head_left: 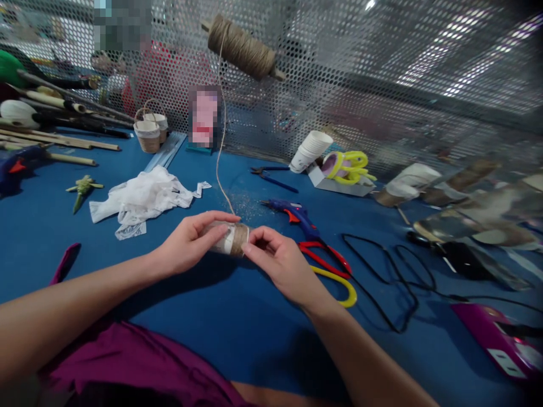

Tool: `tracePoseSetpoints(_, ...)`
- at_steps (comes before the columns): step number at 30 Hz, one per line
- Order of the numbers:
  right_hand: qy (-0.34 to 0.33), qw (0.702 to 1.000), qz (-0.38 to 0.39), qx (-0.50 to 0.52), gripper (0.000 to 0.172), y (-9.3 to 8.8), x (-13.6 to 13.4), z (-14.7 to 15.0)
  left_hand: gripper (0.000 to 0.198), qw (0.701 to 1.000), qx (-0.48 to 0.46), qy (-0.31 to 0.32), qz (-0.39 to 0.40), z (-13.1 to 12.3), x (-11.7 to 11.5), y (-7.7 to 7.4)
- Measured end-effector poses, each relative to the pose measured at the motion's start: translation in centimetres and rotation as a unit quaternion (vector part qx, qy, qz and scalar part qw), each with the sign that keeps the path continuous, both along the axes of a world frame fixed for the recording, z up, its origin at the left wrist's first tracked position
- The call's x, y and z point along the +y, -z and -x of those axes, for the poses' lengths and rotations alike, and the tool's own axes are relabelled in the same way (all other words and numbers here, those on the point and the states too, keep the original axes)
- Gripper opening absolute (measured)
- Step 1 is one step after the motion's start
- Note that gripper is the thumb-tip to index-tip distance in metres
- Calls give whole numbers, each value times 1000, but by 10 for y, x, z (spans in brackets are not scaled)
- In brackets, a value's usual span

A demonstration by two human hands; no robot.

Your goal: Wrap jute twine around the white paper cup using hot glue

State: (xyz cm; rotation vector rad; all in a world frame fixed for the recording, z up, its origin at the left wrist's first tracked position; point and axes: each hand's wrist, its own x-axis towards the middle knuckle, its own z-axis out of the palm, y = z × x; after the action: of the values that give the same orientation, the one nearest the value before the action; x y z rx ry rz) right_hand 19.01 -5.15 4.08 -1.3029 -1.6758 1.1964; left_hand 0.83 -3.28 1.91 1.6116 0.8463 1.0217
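A white paper cup (pixel 229 239) lies on its side between my hands, with brown twine (pixel 241 239) wound around the end at the right. My left hand (pixel 190 240) is closed around the cup's left part, thumb on its near side. At the other end, the fingers of my right hand (pixel 282 260) pinch the rim beside the windings. A single strand of twine (pixel 219 164) runs from the cup up to a large spool (pixel 240 46) on a rod against the perforated metal screen. My palms and the cup's underside are hidden.
A blue glue gun (pixel 301 217) and red-and-yellow-handled scissors (pixel 339 282) lie right of my hands, near a black cable (pixel 399 316). White lace (pixel 148 195) is heaped to the left. Behind stand pliers (pixel 275 176), stacked paper cups (pixel 310 150) and small twine baskets (pixel 148 135).
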Motion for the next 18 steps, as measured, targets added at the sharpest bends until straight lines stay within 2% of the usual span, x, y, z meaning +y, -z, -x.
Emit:
tracePoseSetpoints(6, 47, 997, 44, 49, 27, 5, 2, 3, 33, 990, 100, -8, -104, -1, -8, 3)
tracePoseSetpoints(11, 59, 995, 66, 42, 28, 10, 2, 6, 35, 970, 146, 5, -193, -1, -10, 7)
tracePoseSetpoints(15, 69, 994, 69, 39, 27, 13, 4, 6, 38, 963, 165, 20, -211, 0, -10, 8)
tracePoseSetpoints(18, 80, 994, 63, 36, 30, 15, 4, 5, 41, 965, 175, 18, -192, 0, -10, 6)
